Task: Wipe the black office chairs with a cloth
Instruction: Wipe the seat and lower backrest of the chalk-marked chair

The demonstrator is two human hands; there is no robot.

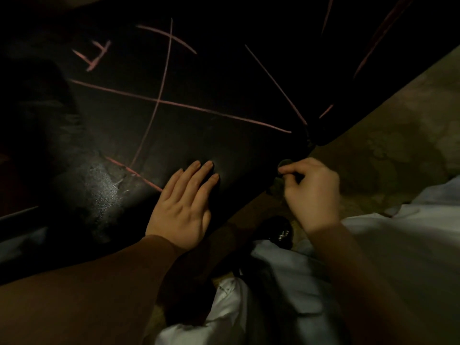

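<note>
Seat of black chair (224,90), crossed by pink lines (179,105).
Flat on it lies the left hand (183,202), fingers straight; right hand (313,192), beside its edge, pinches a small dark round thing (285,163).

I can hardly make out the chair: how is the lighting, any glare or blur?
Head view: dim; one glare patch on the black chair beside the left hand; far-left edge sinks into blurry shadow; right hand, pinching a small dark object, clearly lit.
</note>
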